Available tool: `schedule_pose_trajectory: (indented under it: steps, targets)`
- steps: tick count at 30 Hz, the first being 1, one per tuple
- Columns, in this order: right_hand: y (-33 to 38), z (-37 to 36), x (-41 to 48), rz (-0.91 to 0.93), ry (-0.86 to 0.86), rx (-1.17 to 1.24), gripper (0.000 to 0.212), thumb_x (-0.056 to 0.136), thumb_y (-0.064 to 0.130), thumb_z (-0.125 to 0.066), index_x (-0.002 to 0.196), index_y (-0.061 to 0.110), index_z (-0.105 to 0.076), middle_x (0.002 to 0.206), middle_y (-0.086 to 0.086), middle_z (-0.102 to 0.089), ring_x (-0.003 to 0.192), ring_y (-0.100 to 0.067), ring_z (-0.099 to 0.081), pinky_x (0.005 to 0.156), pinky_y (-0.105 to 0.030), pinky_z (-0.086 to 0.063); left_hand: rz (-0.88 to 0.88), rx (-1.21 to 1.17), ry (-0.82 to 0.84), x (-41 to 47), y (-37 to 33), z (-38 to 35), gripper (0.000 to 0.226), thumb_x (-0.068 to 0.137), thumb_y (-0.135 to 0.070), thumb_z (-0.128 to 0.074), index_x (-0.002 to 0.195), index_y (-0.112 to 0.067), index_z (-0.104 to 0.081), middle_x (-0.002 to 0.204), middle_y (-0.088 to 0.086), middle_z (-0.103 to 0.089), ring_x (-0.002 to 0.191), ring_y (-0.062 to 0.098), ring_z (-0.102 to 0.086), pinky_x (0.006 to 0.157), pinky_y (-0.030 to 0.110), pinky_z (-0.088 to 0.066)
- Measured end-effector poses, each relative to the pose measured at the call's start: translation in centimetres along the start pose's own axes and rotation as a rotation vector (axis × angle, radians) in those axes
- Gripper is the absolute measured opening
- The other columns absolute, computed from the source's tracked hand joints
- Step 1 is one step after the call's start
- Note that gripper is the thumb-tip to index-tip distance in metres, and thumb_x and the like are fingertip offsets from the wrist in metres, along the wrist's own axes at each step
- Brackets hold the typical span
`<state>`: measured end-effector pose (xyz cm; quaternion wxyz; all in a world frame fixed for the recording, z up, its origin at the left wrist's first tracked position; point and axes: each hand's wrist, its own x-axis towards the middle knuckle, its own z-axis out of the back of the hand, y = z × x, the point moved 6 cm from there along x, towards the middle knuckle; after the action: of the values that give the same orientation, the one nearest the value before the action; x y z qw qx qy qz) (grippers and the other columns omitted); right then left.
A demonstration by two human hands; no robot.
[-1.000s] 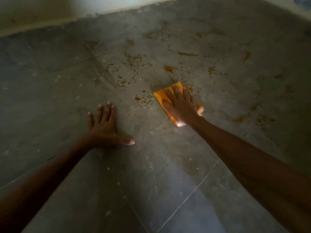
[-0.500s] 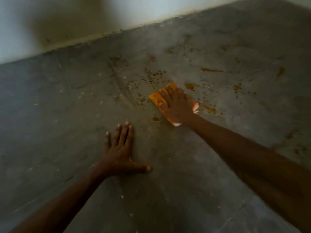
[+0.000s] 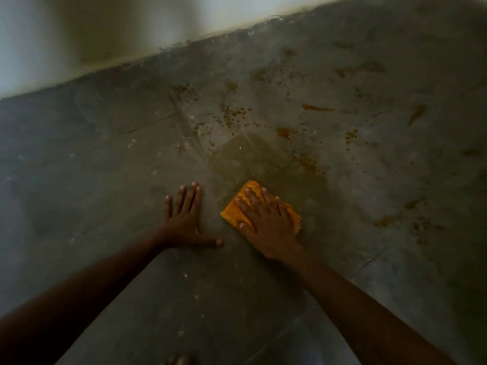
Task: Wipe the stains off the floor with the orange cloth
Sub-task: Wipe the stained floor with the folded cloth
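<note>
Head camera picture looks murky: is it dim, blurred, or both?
Head view: dim overall, brightest at the wall; the wall and far edge of the floor are smeared by blur; the orange cloth, right hand and left hand look fairly sharp; the stains beyond read as soft orange specks.

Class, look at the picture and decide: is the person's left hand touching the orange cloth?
Apart. The head view shows a strip of bare floor between the left hand and the orange cloth, which lies under the right hand.
</note>
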<state>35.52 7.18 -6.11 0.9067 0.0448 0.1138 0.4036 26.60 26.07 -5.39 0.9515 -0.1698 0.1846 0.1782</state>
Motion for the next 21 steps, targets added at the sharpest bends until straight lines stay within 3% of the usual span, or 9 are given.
schedule_pose_trajectory:
  steps: [4,6,11,16,21]
  targets:
    - [0.1,0.1,-0.4,-0.017,-0.049,-0.011,0.064,0.096,0.057,-0.03,0.156,0.042,-0.012,0.167,0.01,-0.005,0.154,-0.025,0.001,0.122,-0.053,-0.011,-0.022,-0.035,-0.075,0.1,0.6,-0.8,0.153,0.041,-0.1,-0.048,0.147,-0.022,0.031,0.154,-0.007,0.039,0.138,0.015,0.042,0.115,0.049,0.022]
    - [0.2,-0.4,0.1,-0.043,-0.056,-0.007,0.064,0.096,0.058,-0.03,0.156,0.042,-0.012,0.167,0.01,-0.006,0.154,-0.025,0.0,0.122,-0.053,-0.01,-0.056,-0.069,-0.141,0.1,1.0,-0.8,0.147,0.047,-0.097,-0.051,0.15,-0.023,0.024,0.158,-0.009,0.031,0.141,0.013,0.037,0.116,0.047,0.021]
    - [0.1,0.2,1.6,-0.047,-0.073,-0.039,0.066,0.095,0.059,-0.032,0.156,0.042,-0.015,0.167,0.009,-0.008,0.154,-0.026,-0.001,0.122,-0.054,-0.012,0.022,-0.302,-0.397,3.8,3.5,2.4,0.097,0.079,-0.068,-0.056,0.155,-0.027,-0.011,0.164,-0.009,-0.004,0.15,0.009,0.01,0.121,0.045,0.007]
    - [-1.3,2.8,12.9,-0.094,-0.112,-0.013,0.066,0.095,0.061,-0.022,0.157,0.039,-0.012,0.167,0.006,-0.005,0.154,-0.029,-0.001,0.122,-0.054,-0.01,0.22,-0.269,-0.57,13.5,9.2,9.5,0.077,0.094,-0.059,-0.035,0.153,-0.011,-0.022,0.162,0.007,-0.018,0.151,0.02,-0.007,0.122,0.047,-0.002]
    - [-0.9,6.3,29.0,-0.249,-0.154,0.012,0.075,0.087,0.062,-0.013,0.156,0.034,-0.022,0.166,0.001,-0.015,0.151,-0.036,-0.011,0.119,-0.059,-0.014,0.202,-0.04,-0.618,20.3,14.4,12.9,0.055,0.101,-0.037,-0.024,0.153,-0.017,-0.025,0.162,0.003,-0.02,0.151,0.023,-0.012,0.119,0.057,-0.003]
